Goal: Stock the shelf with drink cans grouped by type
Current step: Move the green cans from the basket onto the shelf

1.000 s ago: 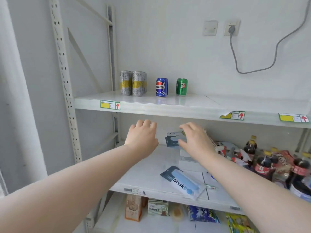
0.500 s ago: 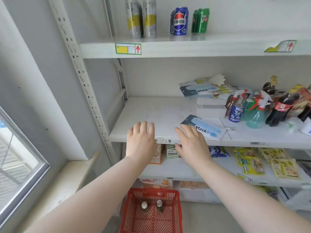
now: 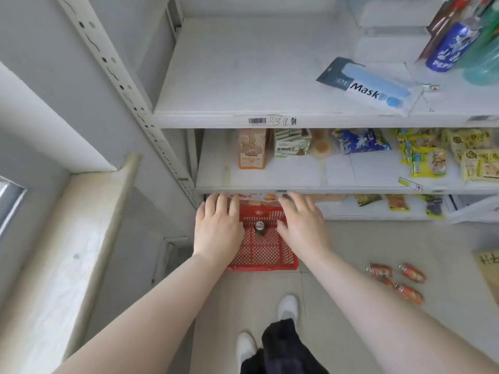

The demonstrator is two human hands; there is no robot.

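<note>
A red plastic basket (image 3: 263,255) sits on the floor in front of the shelving. One drink can (image 3: 259,228) stands upright in it, seen from above with its silver top showing. My left hand (image 3: 218,228) hovers over the basket's left side, palm down, fingers apart and holding nothing. Over the basket's right side my right hand (image 3: 302,225) is spread the same way, empty. The can lies between the two hands and neither touches it. The top shelf with the stocked cans is out of view.
A white metal shelf unit (image 3: 270,121) holds a mask pack (image 3: 375,87), spray bottles (image 3: 453,44) and snack packets (image 3: 424,157). Several orange packets (image 3: 397,279) lie on the floor at right. A window ledge (image 3: 67,238) runs along the left. My white shoes (image 3: 287,309) are below.
My view has tilted from the top shelf down to the floor. Both hands have dropped from the middle shelf to just above the red basket.
</note>
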